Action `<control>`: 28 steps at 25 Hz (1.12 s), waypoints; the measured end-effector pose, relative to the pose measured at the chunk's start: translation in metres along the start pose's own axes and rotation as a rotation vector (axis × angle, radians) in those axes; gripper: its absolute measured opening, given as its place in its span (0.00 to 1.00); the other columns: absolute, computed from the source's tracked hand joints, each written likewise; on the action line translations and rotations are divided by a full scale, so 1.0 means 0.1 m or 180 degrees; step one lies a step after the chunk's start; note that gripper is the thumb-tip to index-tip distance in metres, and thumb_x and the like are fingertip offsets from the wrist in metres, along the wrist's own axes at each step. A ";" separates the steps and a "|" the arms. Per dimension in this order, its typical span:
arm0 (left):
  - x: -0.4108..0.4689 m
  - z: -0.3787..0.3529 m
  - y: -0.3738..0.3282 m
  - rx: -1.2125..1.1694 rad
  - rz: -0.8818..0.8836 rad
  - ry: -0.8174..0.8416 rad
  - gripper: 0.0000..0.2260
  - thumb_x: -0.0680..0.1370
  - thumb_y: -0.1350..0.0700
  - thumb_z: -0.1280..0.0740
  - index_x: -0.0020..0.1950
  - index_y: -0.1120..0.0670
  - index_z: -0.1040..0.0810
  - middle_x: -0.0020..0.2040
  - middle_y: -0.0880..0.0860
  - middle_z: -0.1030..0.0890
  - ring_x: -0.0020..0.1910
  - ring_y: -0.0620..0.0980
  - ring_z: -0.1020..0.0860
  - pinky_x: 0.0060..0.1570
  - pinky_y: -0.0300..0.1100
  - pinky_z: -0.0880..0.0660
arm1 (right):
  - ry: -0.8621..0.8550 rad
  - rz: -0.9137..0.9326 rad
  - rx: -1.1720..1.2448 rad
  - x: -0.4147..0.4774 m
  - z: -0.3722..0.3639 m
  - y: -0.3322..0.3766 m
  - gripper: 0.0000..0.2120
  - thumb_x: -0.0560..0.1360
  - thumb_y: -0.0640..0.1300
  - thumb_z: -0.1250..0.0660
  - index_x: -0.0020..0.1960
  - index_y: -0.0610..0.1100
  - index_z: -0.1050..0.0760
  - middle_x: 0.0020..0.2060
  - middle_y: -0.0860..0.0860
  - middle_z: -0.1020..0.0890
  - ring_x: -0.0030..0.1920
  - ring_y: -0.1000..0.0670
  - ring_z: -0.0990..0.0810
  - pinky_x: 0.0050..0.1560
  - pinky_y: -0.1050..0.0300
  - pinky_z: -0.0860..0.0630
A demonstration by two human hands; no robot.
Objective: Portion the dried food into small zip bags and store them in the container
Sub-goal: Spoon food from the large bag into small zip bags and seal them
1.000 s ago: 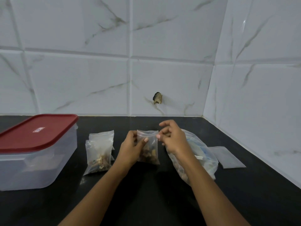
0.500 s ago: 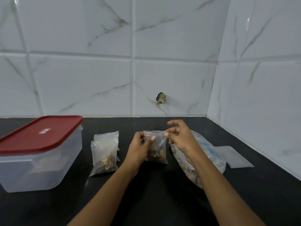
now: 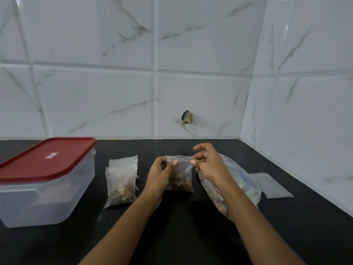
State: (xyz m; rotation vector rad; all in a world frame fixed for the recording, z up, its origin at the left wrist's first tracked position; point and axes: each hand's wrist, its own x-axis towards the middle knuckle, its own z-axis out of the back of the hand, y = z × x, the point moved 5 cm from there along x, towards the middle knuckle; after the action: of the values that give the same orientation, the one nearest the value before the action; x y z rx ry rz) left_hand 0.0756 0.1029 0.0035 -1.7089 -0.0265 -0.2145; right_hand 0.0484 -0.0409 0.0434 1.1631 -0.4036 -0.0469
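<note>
A small clear zip bag (image 3: 181,176) with brown dried food in its bottom stands upright on the black counter, held by both hands. My left hand (image 3: 159,175) pinches the left end of its zip strip with thumb in front. My right hand (image 3: 208,165) pinches the right end of the strip. Behind my right forearm lies the large clear bag of dried food (image 3: 242,186). Filled small bags (image 3: 122,180) lean together to the left. The clear plastic container (image 3: 45,190) with a red lid (image 3: 47,159) stands at far left, lid on.
Flat empty zip bags (image 3: 273,185) lie on the black counter (image 3: 191,236) at the right, near the corner of the white tiled walls. A small chipped hole (image 3: 187,117) marks the back wall.
My right hand has slid along the zip strip to the bag's right end, while the left hand keeps its hold at the left. The view has shifted slightly.
</note>
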 end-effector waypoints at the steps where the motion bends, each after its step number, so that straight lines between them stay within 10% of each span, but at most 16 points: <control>1: 0.00 0.00 0.01 -0.0035 0.0036 -0.0007 0.01 0.77 0.57 0.35 0.46 0.52 0.26 0.47 0.54 0.20 0.43 0.48 0.22 0.37 0.40 0.24 | 0.0001 -0.0015 -0.0015 0.00 0.00 -0.01 0.13 0.73 0.33 0.34 0.52 0.47 0.31 0.36 0.51 0.23 0.39 0.53 0.25 0.52 0.53 0.25; 28: -0.02 0.00 -0.02 -0.0262 -0.0039 0.0094 0.07 0.80 0.61 0.40 0.42 0.56 0.28 0.43 0.54 0.24 0.43 0.50 0.24 0.43 0.45 0.24 | 0.0154 0.0173 -0.0220 -0.06 -0.06 0.08 0.13 0.73 0.37 0.31 0.54 0.46 0.29 0.39 0.53 0.23 0.44 0.55 0.24 0.47 0.64 0.30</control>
State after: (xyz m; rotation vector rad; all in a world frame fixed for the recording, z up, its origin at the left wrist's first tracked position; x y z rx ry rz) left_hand 0.0738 0.1034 0.0051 -1.7878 -0.0064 -0.2527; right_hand 0.0431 -0.0309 0.0467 1.0827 -0.3879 0.0145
